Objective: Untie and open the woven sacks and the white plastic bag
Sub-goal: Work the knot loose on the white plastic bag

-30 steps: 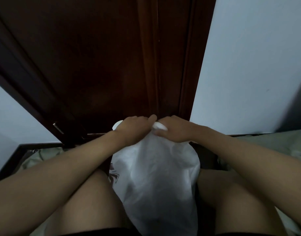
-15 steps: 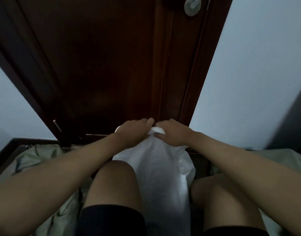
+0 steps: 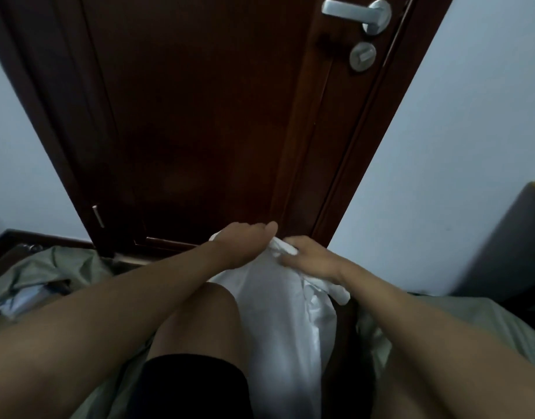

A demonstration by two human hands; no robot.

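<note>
the white plastic bag (image 3: 278,313) stands upright between the person's bare knees, in front of a dark wooden door (image 3: 199,116). the left hand (image 3: 245,246) and the right hand (image 3: 313,260) meet at its bunched top, fingers curled and gripping the gathered plastic. pale green fabric (image 3: 42,273) lies crumpled on either side of the legs.

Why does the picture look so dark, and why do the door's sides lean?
Head view: the room is dim, so the brown door looks nearly black; the wide-angle lens makes its edges slant; the white plastic bag is brightest; the left hand and right hand gripping its top look soft, slightly blurred.
</note>
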